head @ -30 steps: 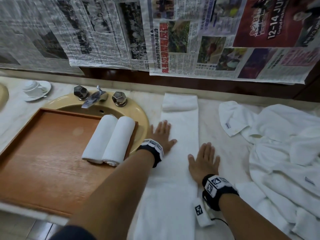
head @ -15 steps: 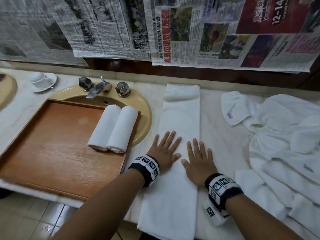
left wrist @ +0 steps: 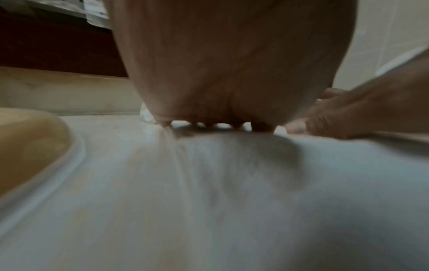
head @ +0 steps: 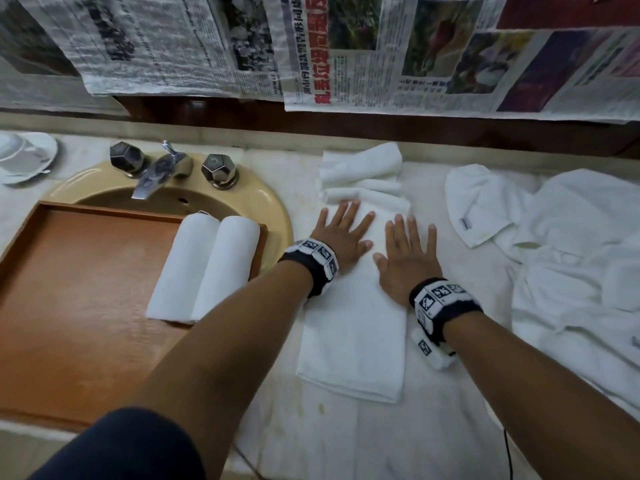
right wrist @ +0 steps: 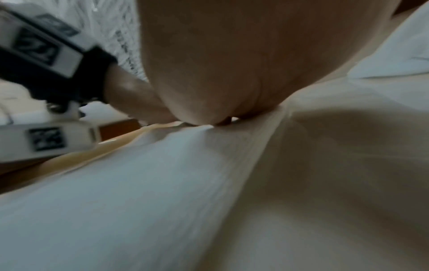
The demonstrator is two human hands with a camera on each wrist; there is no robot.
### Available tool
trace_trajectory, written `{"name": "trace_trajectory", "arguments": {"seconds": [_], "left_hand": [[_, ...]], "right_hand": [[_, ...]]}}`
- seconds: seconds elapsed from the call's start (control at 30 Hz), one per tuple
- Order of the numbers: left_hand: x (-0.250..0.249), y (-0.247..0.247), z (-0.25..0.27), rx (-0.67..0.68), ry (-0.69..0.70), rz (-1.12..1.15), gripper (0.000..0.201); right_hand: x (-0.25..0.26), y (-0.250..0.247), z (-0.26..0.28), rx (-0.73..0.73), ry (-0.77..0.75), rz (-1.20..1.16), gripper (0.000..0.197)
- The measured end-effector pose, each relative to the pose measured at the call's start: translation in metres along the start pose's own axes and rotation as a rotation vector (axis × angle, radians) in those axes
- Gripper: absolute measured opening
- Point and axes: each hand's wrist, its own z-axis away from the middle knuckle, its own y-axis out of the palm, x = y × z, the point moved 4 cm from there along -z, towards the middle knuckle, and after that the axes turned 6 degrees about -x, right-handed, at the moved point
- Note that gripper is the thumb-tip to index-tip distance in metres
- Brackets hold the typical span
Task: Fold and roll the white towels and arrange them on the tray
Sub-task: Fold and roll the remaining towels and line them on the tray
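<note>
step: flattening folded towel [head: 353,327] | left hand [head: 341,237], right hand [head: 407,256]: both flat, fingers spread, pressing | tip: smooth bunched cloth beyond fingertips before rolling

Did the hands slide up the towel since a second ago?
Yes. Both the left hand and right hand slid away from the person along the folded towel, toward the newspaper-covered wall, bunching its far end.
</note>
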Motion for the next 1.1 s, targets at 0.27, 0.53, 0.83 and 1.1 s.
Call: {"name": "trace_trajectory", "arguments": {"seconds": [0.27, 0.53, 0.83, 1.1], "left_hand": [[0.005, -0.022, -0.019, 0.056, 0.059, -0.068, 0.059], [-0.003, -0.023, 0.015, -0.05, 0.022, 0.028, 0.06], [0.002, 0.024, 0.126, -0.019, -0.165, 0.102, 0.071], [-0.02, 0.055, 0.18, 0.039, -0.123, 0.094, 0.071]], "right_hand": [[0.1, 0.027, 0.099, 0.061, -0.6, -0.136, 0.077], [0.082, 0.009, 0.111, -0.009, -0.573, -0.262, 0.061], [-0.016, 0.035, 0.13, 0.067, -0.134, -0.139, 0.073], [0.017, 0.049, 0.152, 0.055, -0.329, -0.187, 0.073]]}}
